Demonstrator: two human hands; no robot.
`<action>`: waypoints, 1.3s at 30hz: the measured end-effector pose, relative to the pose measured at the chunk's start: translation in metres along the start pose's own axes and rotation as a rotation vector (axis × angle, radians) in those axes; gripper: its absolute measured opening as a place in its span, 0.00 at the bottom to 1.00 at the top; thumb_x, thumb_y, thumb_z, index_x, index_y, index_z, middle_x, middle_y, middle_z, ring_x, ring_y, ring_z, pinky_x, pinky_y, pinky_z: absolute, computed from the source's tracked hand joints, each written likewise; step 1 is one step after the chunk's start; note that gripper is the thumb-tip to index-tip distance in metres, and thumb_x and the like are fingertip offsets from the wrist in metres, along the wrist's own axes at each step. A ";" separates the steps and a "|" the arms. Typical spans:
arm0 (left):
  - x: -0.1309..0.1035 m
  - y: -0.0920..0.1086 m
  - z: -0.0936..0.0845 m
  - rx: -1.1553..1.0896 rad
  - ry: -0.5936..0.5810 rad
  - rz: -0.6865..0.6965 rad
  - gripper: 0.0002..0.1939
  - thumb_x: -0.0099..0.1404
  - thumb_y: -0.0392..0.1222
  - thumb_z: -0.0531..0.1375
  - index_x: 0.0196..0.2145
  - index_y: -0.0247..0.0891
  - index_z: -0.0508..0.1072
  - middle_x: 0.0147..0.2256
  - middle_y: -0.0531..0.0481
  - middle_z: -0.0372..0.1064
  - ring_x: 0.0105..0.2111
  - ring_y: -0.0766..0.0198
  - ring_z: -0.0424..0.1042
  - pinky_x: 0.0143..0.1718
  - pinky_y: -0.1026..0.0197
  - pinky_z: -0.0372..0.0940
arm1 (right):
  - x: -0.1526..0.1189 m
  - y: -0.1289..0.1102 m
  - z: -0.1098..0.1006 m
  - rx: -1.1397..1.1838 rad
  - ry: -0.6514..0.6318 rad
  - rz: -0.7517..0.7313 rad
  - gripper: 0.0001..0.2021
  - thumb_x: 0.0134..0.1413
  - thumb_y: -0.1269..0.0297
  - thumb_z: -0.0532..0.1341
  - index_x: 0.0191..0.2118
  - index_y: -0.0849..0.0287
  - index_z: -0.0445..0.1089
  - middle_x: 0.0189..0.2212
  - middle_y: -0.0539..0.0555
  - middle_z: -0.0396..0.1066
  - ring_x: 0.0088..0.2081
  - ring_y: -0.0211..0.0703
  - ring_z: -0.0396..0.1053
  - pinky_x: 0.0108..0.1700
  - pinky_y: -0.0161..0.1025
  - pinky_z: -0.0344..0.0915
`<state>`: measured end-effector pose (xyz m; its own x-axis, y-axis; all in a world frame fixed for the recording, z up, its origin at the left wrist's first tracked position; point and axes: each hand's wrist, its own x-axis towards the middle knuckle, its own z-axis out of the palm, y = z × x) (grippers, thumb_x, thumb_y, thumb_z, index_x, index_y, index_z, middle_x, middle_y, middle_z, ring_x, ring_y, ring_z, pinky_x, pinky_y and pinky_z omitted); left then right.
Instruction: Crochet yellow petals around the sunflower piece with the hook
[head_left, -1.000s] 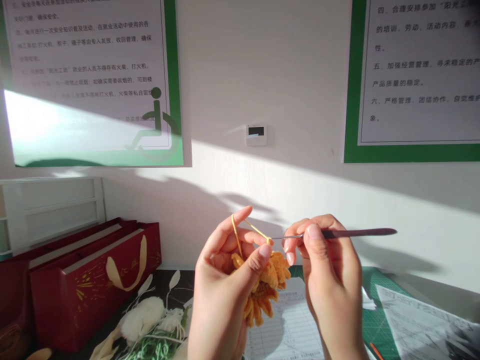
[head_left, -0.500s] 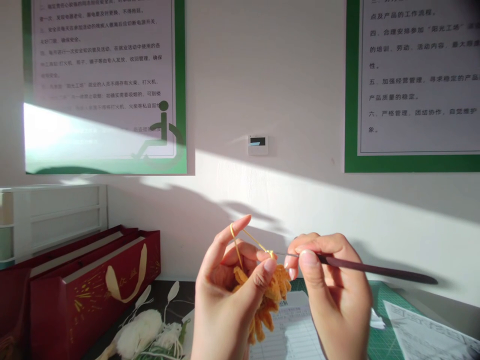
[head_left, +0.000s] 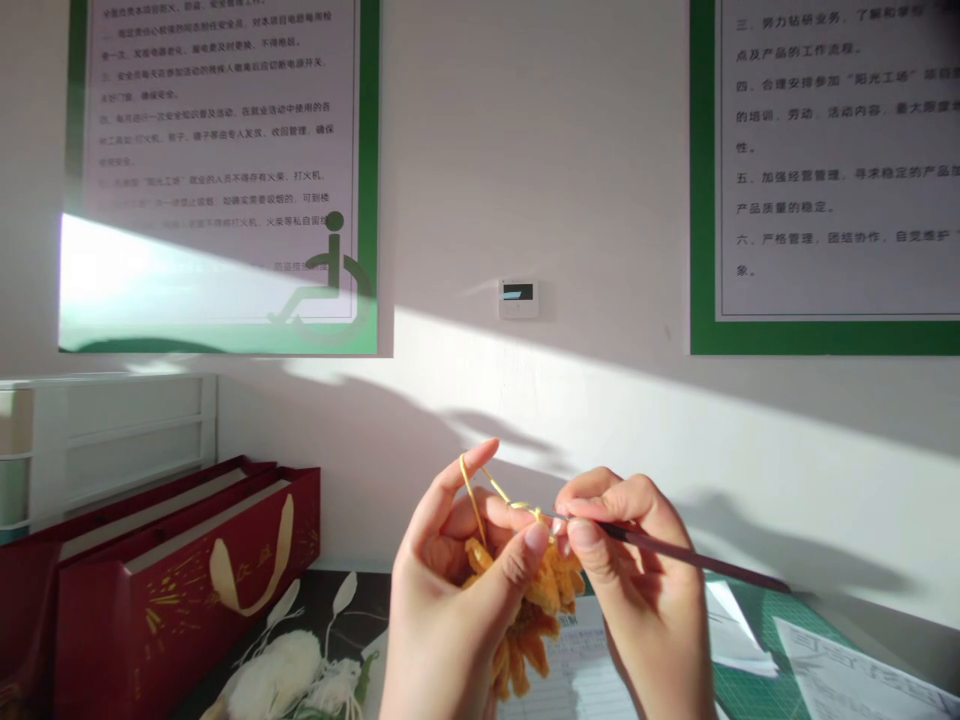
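My left hand point(head_left: 465, 590) pinches an orange-yellow crocheted flower piece point(head_left: 525, 655) with petal-like edges between thumb and fingers. A strand of yellow yarn point(head_left: 472, 492) loops over its raised index finger and runs down to the work. Closed round a crochet hook point(head_left: 697, 562) with a dark handle, my right hand point(head_left: 637, 570) sits just right of the left thumb. The hook's thin metal shaft points left into the yellow stitches above that thumb. Its very tip is hard to make out among the yarn.
Dark red gift bags point(head_left: 187, 590) stand at the left beside a white drawer unit point(head_left: 142, 420). White fluffy yarn pieces point(head_left: 274, 665) lie near them. Printed sheets point(head_left: 847, 670) rest on a green cutting mat point(head_left: 757, 610). Behind is a wall with posters and a small white panel point(head_left: 518, 299).
My right hand has moved left, closer to my left hand, and the hook has gone further left into the yarn, its handle tilting down more. The view has shifted slightly.
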<state>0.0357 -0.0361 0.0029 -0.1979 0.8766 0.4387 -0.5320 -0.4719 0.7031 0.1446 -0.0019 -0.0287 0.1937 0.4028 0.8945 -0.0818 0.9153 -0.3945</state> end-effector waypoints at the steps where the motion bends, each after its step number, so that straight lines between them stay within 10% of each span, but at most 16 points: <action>1: 0.000 0.000 0.000 0.002 -0.007 -0.003 0.35 0.51 0.37 0.76 0.56 0.38 0.74 0.26 0.53 0.74 0.24 0.67 0.71 0.25 0.68 0.69 | 0.001 0.000 0.001 0.000 0.015 -0.008 0.03 0.64 0.67 0.62 0.37 0.52 0.69 0.34 0.48 0.69 0.33 0.35 0.71 0.35 0.32 0.71; 14: -0.005 -0.003 0.000 0.083 -0.029 0.022 0.37 0.57 0.45 0.73 0.61 0.40 0.67 0.27 0.52 0.74 0.20 0.68 0.68 0.20 0.69 0.65 | -0.011 0.009 0.011 -0.317 0.145 -0.373 0.12 0.57 0.80 0.62 0.36 0.54 0.65 0.33 0.50 0.70 0.34 0.39 0.70 0.33 0.36 0.66; 20: -0.009 -0.007 -0.001 0.143 0.009 0.163 0.33 0.58 0.42 0.73 0.59 0.46 0.70 0.27 0.53 0.73 0.24 0.65 0.70 0.23 0.68 0.68 | -0.010 0.003 0.014 -0.133 0.150 -0.132 0.09 0.64 0.71 0.60 0.33 0.54 0.62 0.28 0.47 0.67 0.28 0.35 0.67 0.29 0.33 0.64; 25: -0.004 -0.001 -0.002 0.079 -0.070 0.021 0.35 0.57 0.46 0.73 0.60 0.47 0.68 0.26 0.55 0.71 0.21 0.67 0.67 0.20 0.68 0.67 | 0.002 0.005 0.002 0.155 0.035 0.141 0.09 0.66 0.61 0.61 0.33 0.55 0.66 0.31 0.48 0.69 0.31 0.35 0.69 0.33 0.33 0.68; 39: 0.006 0.002 -0.006 -0.059 -0.101 -0.093 0.33 0.50 0.35 0.76 0.53 0.44 0.75 0.26 0.56 0.71 0.24 0.70 0.69 0.28 0.69 0.66 | 0.001 0.003 0.006 0.076 0.093 0.008 0.03 0.67 0.65 0.60 0.40 0.51 0.70 0.34 0.49 0.76 0.39 0.39 0.78 0.40 0.36 0.76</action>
<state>0.0284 -0.0312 0.0038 -0.0632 0.9011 0.4290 -0.5926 -0.3797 0.7104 0.1384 0.0008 -0.0276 0.2824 0.4110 0.8668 -0.1567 0.9112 -0.3810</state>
